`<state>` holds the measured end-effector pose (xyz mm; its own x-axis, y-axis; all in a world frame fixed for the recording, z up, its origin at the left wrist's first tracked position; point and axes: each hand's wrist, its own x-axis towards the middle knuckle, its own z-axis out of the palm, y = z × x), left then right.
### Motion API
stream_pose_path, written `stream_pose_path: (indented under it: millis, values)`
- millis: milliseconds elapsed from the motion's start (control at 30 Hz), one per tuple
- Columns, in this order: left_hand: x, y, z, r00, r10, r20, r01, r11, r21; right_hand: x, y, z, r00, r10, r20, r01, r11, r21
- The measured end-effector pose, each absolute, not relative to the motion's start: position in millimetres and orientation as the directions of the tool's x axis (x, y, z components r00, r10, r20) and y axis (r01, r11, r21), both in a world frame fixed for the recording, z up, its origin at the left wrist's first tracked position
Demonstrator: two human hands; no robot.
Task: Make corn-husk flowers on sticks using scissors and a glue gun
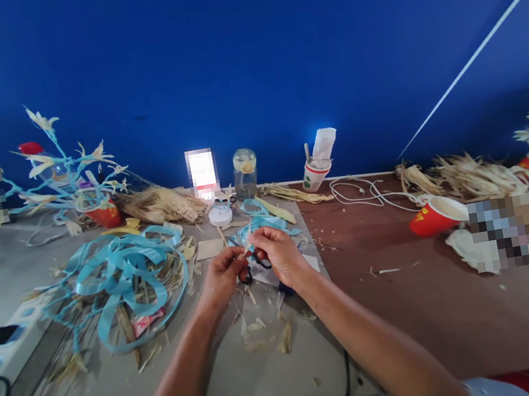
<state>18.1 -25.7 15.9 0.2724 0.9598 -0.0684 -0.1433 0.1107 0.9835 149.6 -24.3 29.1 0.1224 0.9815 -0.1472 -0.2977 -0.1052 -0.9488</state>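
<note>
My left hand (225, 276) and my right hand (280, 253) meet over the middle of the table, fingertips pinched together. Between them is a small pale piece of dried husk (248, 244), partly hidden by the fingers. Black scissor handles (261, 263) show just below the fingertips; whether a hand touches them I cannot tell. Blue ribbon (268, 219) lies right behind the hands, and a larger tangle of blue ribbon (116, 266) spreads to the left. Husk scraps (286, 336) are scattered in front of the hands.
A blue-stemmed husk flower arrangement (63, 161) stands in a red cup at the left. A white power strip (16, 348) lies at the left edge. Behind are a lit screen (202, 171), a glass jar (245, 174) and a paper cup (316, 174). A red cup (432, 216) lies tipped at right.
</note>
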Motion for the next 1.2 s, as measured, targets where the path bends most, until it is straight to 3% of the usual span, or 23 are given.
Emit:
stream_pose_path:
  millis: [400, 700, 1200]
  values:
    - [16, -29, 20, 0.43, 0.893, -0.137, -0.394, 0.322, 0.861, 149, -27, 38, 0.059, 0.972, -0.229, -0.483, -0.173, -0.859]
    - [17, -23, 14, 0.349, 0.924, -0.157, -0.322, 0.275, 0.906, 148, -26, 35, 0.064, 0.978, -0.199, -0.46, -0.148, -0.875]
    - [15, -22, 7, 0.361, 0.931, -0.062, -0.307, 0.181, 0.934, 154, -21, 29, -0.255, 0.903, -0.346, -0.627, -0.427, -0.652]
